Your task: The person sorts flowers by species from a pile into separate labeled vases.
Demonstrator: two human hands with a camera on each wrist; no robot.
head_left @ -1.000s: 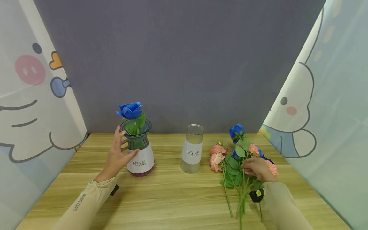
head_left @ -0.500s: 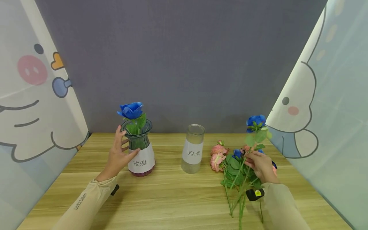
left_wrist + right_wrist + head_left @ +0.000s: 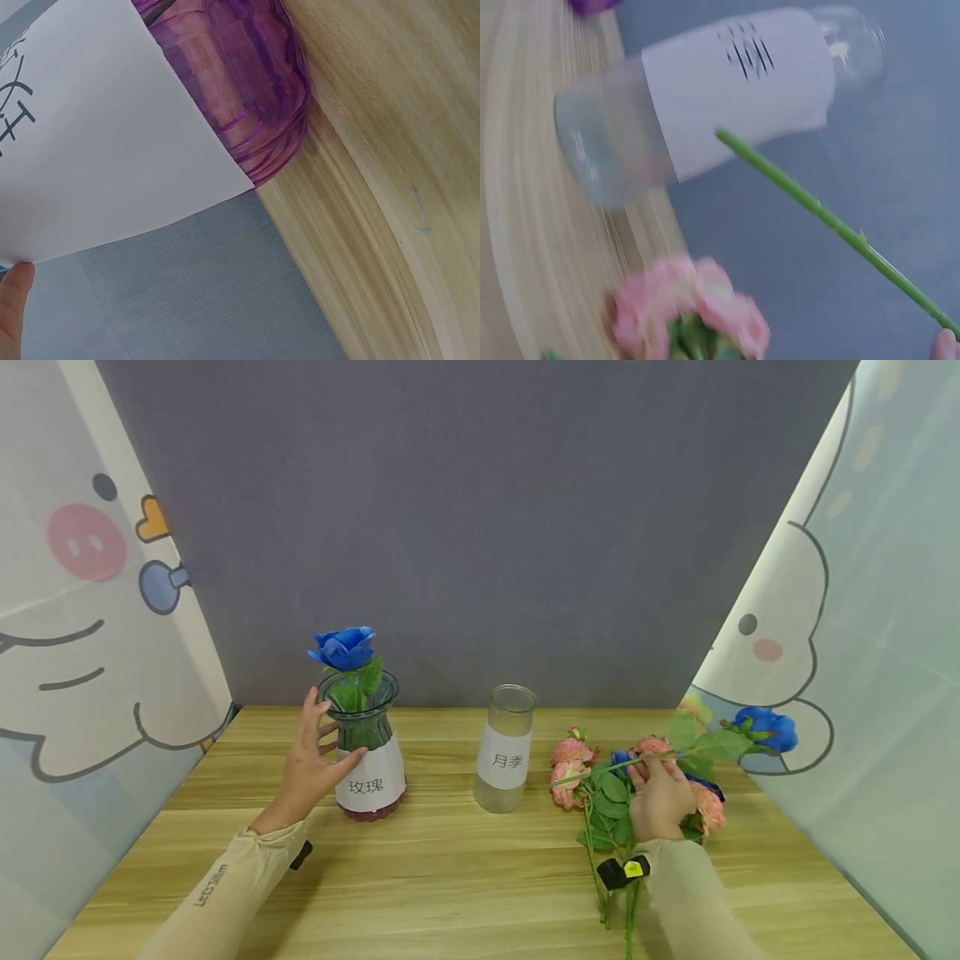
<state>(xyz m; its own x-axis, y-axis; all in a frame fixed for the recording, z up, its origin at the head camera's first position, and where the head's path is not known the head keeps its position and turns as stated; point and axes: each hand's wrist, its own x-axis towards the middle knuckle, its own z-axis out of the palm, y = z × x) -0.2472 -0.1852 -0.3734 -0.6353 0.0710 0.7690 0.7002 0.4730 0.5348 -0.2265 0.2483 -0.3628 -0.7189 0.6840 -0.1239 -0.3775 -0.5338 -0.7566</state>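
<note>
Your right hand (image 3: 660,797) pinches a blue rose (image 3: 765,729) by its stem, lifted nearly level, bloom close to the curtain (image 3: 862,693) on its outer side, stem end pointing inward toward the clear cylinder vase (image 3: 507,748) labelled 月季. Beneath that hand lies the flower pile (image 3: 600,785). Your left hand (image 3: 311,768) rests with relaxed fingers against the ribbed vase (image 3: 363,752) labelled 玫瑰. Bare table (image 3: 450,877) lies between your hands.

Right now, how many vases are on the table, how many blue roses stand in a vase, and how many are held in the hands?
Vases: 2, the dark vase and the clear vase
Blue roses in a vase: 1, the standing blue rose
Blue roses held: 1, the held blue rose, in the right hand
Total: 4
</note>
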